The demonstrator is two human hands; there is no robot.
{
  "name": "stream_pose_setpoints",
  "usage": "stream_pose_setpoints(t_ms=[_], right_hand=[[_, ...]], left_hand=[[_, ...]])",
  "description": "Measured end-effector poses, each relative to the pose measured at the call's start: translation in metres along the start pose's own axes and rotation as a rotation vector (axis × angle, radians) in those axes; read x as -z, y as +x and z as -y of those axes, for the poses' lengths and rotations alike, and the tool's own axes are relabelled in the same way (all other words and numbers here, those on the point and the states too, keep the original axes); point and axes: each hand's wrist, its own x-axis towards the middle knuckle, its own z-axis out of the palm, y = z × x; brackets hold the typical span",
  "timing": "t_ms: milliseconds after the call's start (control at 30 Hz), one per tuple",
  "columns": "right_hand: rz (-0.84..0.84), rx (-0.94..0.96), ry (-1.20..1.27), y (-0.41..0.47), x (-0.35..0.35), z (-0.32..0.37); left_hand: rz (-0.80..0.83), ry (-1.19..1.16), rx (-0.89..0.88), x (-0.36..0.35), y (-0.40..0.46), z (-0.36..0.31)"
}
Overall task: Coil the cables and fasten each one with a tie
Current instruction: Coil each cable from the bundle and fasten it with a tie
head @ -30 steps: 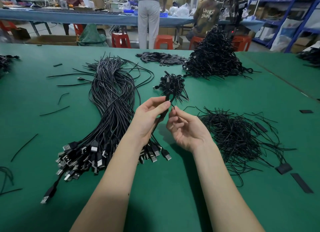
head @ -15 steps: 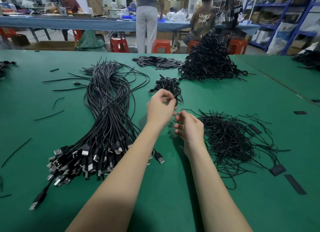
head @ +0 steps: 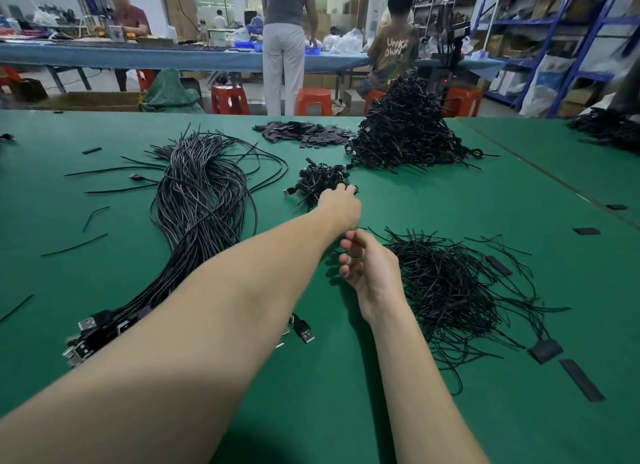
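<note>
The left hand [head: 341,205], having left the right hand [head: 372,273], is now setting a tied coil on the small coil pile [head: 320,181], fingers hidden; the right is hanging loosely curled, empty.

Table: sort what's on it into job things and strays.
Job:
uncoiled cables
loose ties
small coiled pile, under the left hand
big coiled heap

Strays:
flat black strips
cut wire bits

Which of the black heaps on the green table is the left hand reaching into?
The small heap of coiled cables mid-table: the left hand rests at its near edge. It lies nearer than the tall pile and left of the loose ties.
</note>
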Motion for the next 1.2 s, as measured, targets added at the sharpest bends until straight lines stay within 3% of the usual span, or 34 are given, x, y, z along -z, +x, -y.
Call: stream_pose_setpoints(t_ms=[167, 300, 467, 600, 700, 833, 967, 1067, 1200], right_hand=[[0.009, 0.003, -0.03, -0.001, -0.001, 0.0], [0.006, -0.001, -0.021, -0.003, 0.0, 0.001], [0.017, -0.001, -0.004, -0.003, 0.001, 0.003], [0.015, -0.002, -0.017, -0.004, 0.0, 0.004], [0.018, -0.002, -0.019, -0.006, 0.0, 0.004], [0.014, -0.002, -0.019, -0.009, 0.001, 0.004], [0.012, 0.007, -0.079, -0.008, 0.0, 0.002], [0.072, 0.037, -0.299, -0.008, -0.001, 0.0], [0.354, 0.198, -1.045, -0.013, -0.001, -0.003]], left_hand=[[-0.088, 0.071, -0.069, -0.002, 0.0, 0.003], [0.019, 0.19, -0.045, -0.004, 0.0, -0.003], [0.018, 0.1, -0.006, 0.001, -0.003, -0.002], [-0.189, -0.089, -0.06, 0.012, -0.018, 0.004], [-0.326, -0.416, -0.062, 0.018, -0.041, 0.012], [-0.411, -0.826, 0.08, 0.009, -0.092, 0.028], [-0.403, -1.025, 0.199, -0.012, -0.139, 0.035], [-0.35, -1.143, 0.232, -0.023, -0.155, 0.037], [-0.361, -1.196, 0.238, -0.024, -0.157, 0.038]])
